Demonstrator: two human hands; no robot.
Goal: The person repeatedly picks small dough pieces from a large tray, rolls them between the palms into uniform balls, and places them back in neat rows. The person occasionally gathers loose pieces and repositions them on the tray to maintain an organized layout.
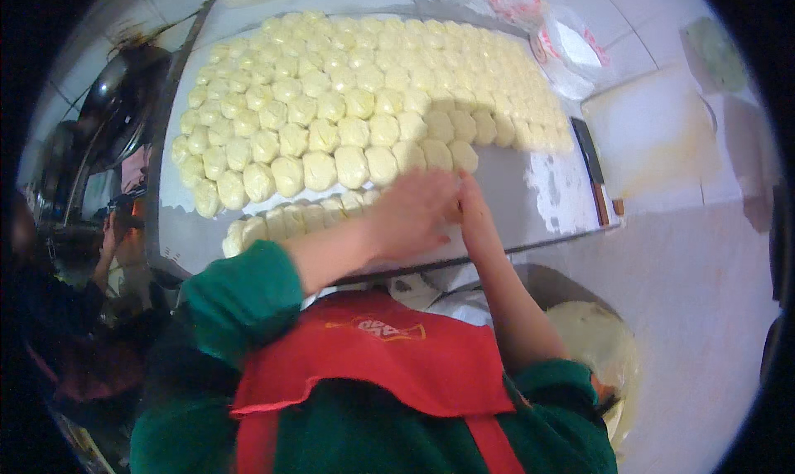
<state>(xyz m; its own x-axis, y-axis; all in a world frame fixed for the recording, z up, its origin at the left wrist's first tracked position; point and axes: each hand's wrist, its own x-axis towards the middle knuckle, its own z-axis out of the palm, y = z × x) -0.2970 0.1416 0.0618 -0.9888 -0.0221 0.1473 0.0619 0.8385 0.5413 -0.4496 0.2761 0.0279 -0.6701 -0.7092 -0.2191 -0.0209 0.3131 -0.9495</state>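
My left hand (417, 212) reaches across from the left, blurred by motion, its palm down over the front part of a grey-white work board (503, 185). My right hand (475, 216) meets it at the fingertips, just below the last ball of the front row. Whether anything is between the hands is hidden. Beyond them, many pale yellow, glossy dough balls (352, 166) sit packed in rows. A line of dough pieces (295, 219) lies closer to me, partly covered by my left hand and forearm.
A knife (585, 151) lies along the board's right edge, beside a pale square slab (652, 132). An open plastic bag of white powder (576, 44) stands at the back right. A round container (590, 331) is below right. At left, another person's hand (110, 235) appears near dark cookware (121, 86).
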